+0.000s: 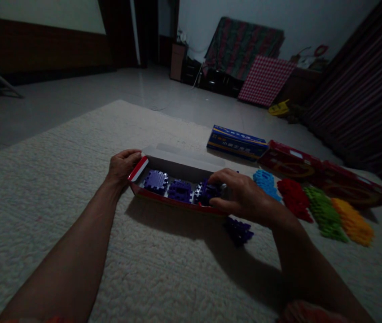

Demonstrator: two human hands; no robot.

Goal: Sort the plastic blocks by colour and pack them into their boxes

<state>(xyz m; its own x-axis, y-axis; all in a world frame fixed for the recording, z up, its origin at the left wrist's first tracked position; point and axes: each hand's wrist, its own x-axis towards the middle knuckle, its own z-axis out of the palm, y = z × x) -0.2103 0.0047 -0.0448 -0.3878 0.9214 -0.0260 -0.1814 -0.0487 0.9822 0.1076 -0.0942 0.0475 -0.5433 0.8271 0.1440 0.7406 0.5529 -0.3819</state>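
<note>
A long red box (164,198) with a pale lining lies open on the mat in front of me. Inside it purple notched building pieces (156,180) form a row along the bottom. My left hand (123,167) is closed on the box's left end, thumb and fingers gripping its edge. At the right part of the box, my right hand (241,193) pinches purple notched pieces (207,192) between thumb and fingers. More purple pieces (239,231) lie on the mat just below that hand, outside the box. The box's right end is hidden behind my right hand.
Light blue (266,181), red (294,198), green (325,213) and orange pieces (353,222) lie in piles to the right. Behind them stand a blue box (238,142) and dark red boxes (315,170). The quilted mat (59,179) ends at a tiled floor.
</note>
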